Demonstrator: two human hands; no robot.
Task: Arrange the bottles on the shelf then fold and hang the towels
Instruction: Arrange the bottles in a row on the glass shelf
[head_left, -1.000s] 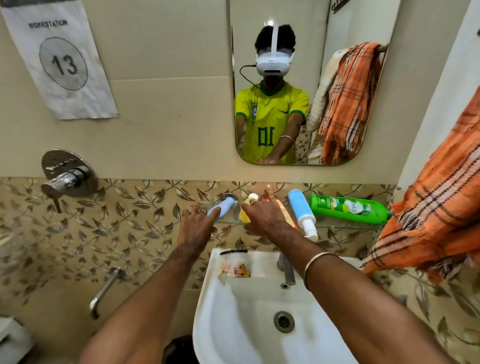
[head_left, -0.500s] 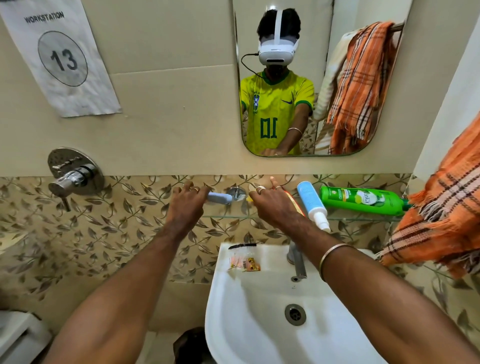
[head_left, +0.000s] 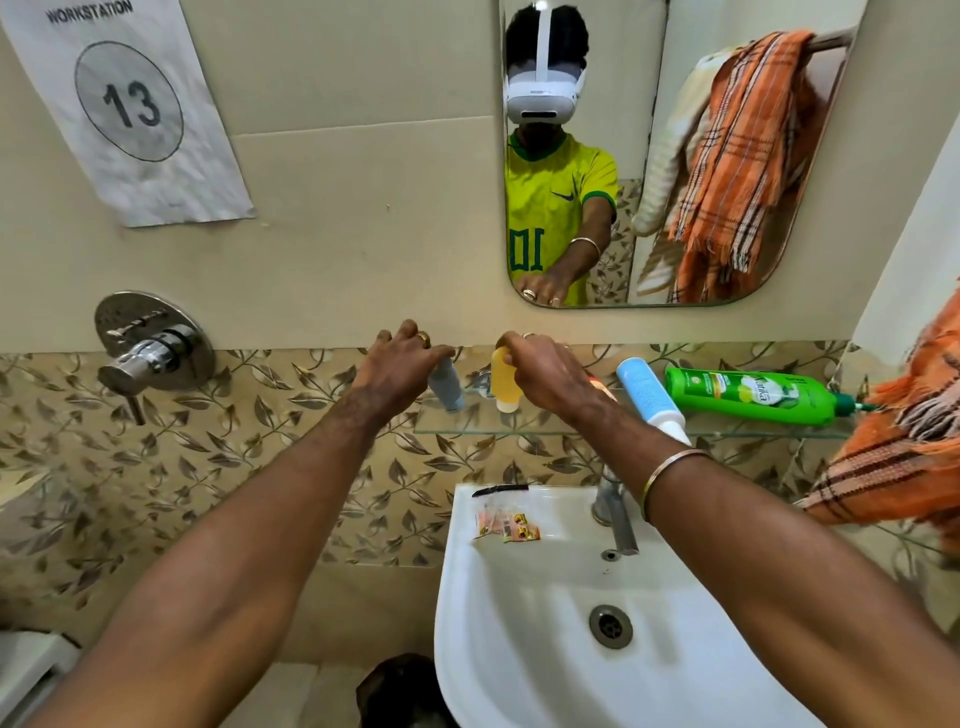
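Both hands are up at the glass shelf, each setting a small bottle on its cap. Left hand pinches the top end of a grey-blue bottle between curled fingertips, the bottle hanging nearly upright with a slight lean and its lower end at the shelf's left end. Right hand grips a yellow bottle the same way, just beside the grey-blue one, white cap down on the glass. Holding them by the top probably lets each be lowered straight and steadied before it is let go.

Just right of the right hand a blue-and-white bottle lies on the shelf with its white end over the front edge, partly behind the wrist. Beyond it a green bottle lies flat on its side; both look yet to be stood up. Farther right an orange checked towel hangs bunched, unfolded.

Below the right forearm are the sink and a small packet on its rim.

Half a second ago the grey-blue bottle was held sideways in the left hand, and the yellow one was hidden under the right; now both are turned upright and side by side.
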